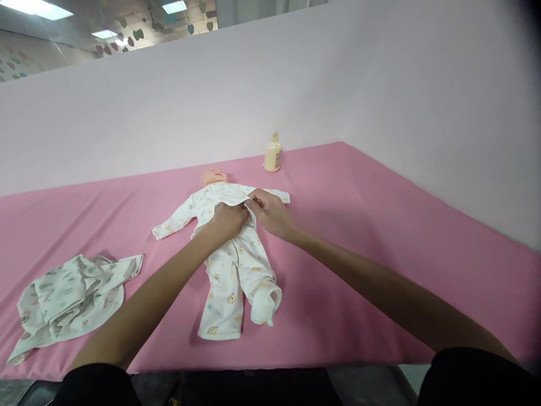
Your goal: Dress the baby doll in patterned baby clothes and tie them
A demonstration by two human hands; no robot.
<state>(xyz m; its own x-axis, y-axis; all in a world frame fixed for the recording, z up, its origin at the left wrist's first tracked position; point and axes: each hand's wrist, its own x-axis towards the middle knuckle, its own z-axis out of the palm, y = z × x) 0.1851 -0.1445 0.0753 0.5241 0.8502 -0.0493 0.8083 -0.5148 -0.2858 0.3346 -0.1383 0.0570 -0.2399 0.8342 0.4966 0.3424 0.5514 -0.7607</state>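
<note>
A baby doll [214, 176] lies on its back with its head toward the wall and its arms spread. It wears a white printed baby shirt [207, 198] and matching trousers [224, 287]. My right hand [273, 213] pinches the shirt's edge at the doll's side, on the right. Close beside it, my left hand [230, 220] is closed at the belly, partly under the lifted front of the shirt. Its fingertips are hidden, and what they hold I cannot make out. The trouser leg on the right is bunched at its open end.
A crumpled white cloth garment with a green leaf print [76, 293] lies at the left. Near the back wall [169, 113] stands a cream pump bottle [273, 155]. The table is covered in pink cloth [359, 270], with its front edge close to me.
</note>
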